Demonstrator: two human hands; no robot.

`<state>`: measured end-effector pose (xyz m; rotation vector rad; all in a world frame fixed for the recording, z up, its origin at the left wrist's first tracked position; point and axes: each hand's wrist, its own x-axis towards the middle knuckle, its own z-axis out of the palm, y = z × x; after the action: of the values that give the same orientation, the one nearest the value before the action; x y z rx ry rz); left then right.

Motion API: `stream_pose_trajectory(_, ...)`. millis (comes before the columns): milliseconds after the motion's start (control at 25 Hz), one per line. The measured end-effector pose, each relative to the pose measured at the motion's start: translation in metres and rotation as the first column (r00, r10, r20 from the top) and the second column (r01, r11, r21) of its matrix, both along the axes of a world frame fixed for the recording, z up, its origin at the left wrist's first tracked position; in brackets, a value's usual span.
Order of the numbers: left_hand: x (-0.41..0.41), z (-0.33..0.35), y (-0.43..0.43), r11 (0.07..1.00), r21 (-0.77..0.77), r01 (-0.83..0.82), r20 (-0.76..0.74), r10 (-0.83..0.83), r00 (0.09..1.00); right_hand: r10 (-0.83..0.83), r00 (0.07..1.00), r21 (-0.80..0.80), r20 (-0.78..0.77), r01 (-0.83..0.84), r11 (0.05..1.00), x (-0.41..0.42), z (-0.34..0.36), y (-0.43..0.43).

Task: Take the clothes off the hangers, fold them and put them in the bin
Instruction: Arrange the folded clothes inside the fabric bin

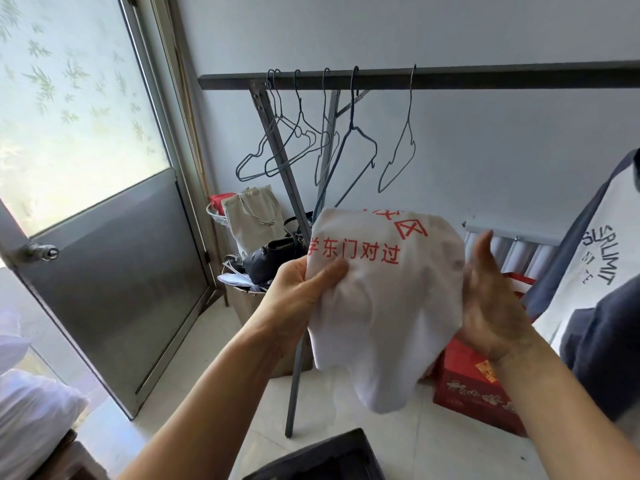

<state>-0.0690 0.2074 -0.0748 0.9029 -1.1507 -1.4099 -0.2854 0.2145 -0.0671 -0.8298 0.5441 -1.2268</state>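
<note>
White shirt (381, 306): bunched, red print on front, held up in mid-air in front of rack (485, 76), over the floor, not in bin. L hand (298, 289): grips shirt's left edge, thumb pressed on front, other fingers behind cloth & hidden. R hand (491, 299): flat against shirt's right side, fingers straight & close together, palm toward cloth; thumb not visible.

Containers:
- Bin (332, 455): dark, at bottom edge of view, nearer than shirt. Only a corner in frame; inside too dark to tell contents.
- Cardboard box (246, 303): on floor behind L hand, by rack leg. Holds black bag (273, 258), papers, other bits hard to make out.
- Wire basket (213, 213): behind box, holds canvas tote (249, 216) & sth red.
- Red box (474, 382): on floor below R wrist, partly hidden by shirt & arm.

Hidden / cut off:
- Top line of print lost in fold, unreadable.
- Wire hangers (356, 147): several, bare, bunched toward rack's left end, overlapping; exact no. hard to tell.
- Navy & white top (602, 265): hangs at right edge, cut off by frame, hanger out of view.
- Radiator (519, 252): behind R hand, mostly covered.
- Door (110, 265): at left, frosted pane above, metal panel below.
- White bundle (31, 410): lower left, cut off, cannot tell what.
</note>
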Motion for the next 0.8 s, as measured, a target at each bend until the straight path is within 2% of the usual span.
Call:
stream_pose_trajectory(40,-0.001,0.002,0.000,1.000,-0.009,-0.022,0.017,0.022,1.000,0.065,0.998,-0.013,0.011,-0.065,0.998,0.003,-0.004,0.005)
stream_pose_trajectory(80,-0.002,0.004,-0.001,0.999,-0.013,-0.041,0.030,0.041,0.999,0.085,0.995,-0.020,-0.042,-0.086,0.996,0.006,-0.009,0.007)
stream_pose_trajectory(120,-0.002,0.005,-0.001,0.998,-0.018,-0.060,0.049,0.061,0.997,0.048,0.989,-0.026,-0.143,-0.052,0.998,0.008,-0.013,0.007)
stream_pose_trajectory(200,-0.006,0.006,-0.001,0.988,-0.061,-0.141,0.079,0.145,0.986,-0.122,0.949,-0.021,-0.292,0.122,0.992,0.013,-0.013,0.004)
stream_pose_trajectory(320,-0.012,0.002,-0.002,0.884,-0.280,-0.375,0.114,0.419,0.901,-0.252,0.918,-0.025,-0.307,0.257,0.966,0.017,-0.004,0.001)
stream_pose_trajectory(400,-0.013,0.003,-0.001,0.811,-0.330,-0.483,0.057,0.528,0.847,-0.302,0.903,-0.040,-0.306,0.305,0.952,0.020,0.001,0.004)
stream_pose_trajectory(440,-0.012,0.005,0.000,0.803,-0.315,-0.506,0.024,0.540,0.841,-0.319,0.895,-0.041,-0.312,0.323,0.945,0.020,0.002,0.005)
stream_pose_trajectory(600,-0.005,0.012,0.004,0.887,-0.205,-0.414,-0.045,0.414,0.909,-0.313,0.891,-0.022,-0.330,0.324,0.946,0.022,0.006,0.010)
stream_pose_trajectory(720,0.005,0.013,0.012,0.974,-0.162,-0.158,-0.005,0.160,0.987,-0.312,0.896,-0.009,-0.318,0.326,0.945,0.018,0.009,0.010)
stream_pose_trajectory(800,0.014,0.013,0.018,0.981,-0.188,0.037,0.133,-0.012,0.991,-0.313,0.895,-0.006,-0.319,0.328,0.945,0.015,0.012,0.009)
